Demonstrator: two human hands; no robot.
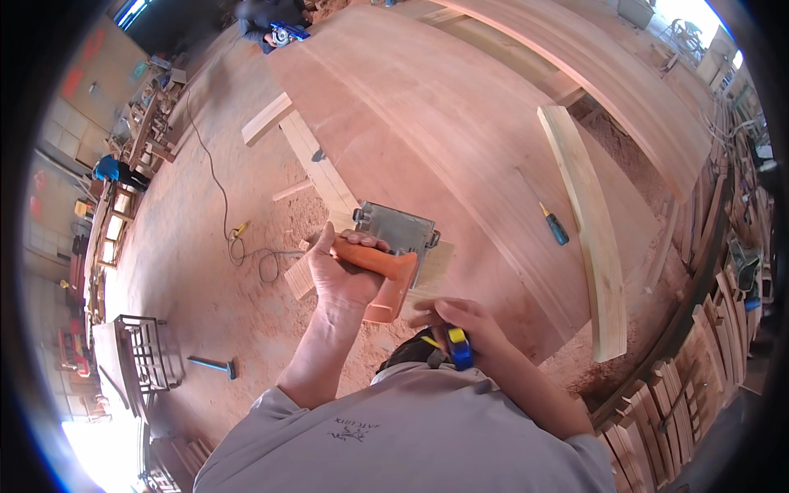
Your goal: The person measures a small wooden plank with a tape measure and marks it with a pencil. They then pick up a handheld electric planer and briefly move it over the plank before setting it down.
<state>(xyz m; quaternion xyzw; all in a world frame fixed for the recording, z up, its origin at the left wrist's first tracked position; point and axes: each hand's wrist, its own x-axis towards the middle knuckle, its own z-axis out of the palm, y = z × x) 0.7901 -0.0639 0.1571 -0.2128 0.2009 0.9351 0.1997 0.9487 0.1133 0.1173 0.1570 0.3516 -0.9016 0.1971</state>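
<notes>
My left hand [349,275] is closed round the orange handle of a power tool [374,259], held out ahead of my chest. The tool's flat grey metal base plate [394,230] faces up, with small clamps at its sides. Close in at my waist, my right hand [468,316] has its fingers curled by a blue and yellow tape measure [460,349] and appears to hold it; part of the grip is hidden. Beneath the tool lie pale timber pieces [440,267]. A large reddish wood panel [460,181] stretches away to the right.
A screwdriver [554,224] and a long pale beam [588,238] rest on the panel. A power cord [215,177] trails across the dusty floor, where a blue hammer [212,364] lies. Far off, a person [267,25] handles a blue power tool. Stacked boards [657,411] stand at right.
</notes>
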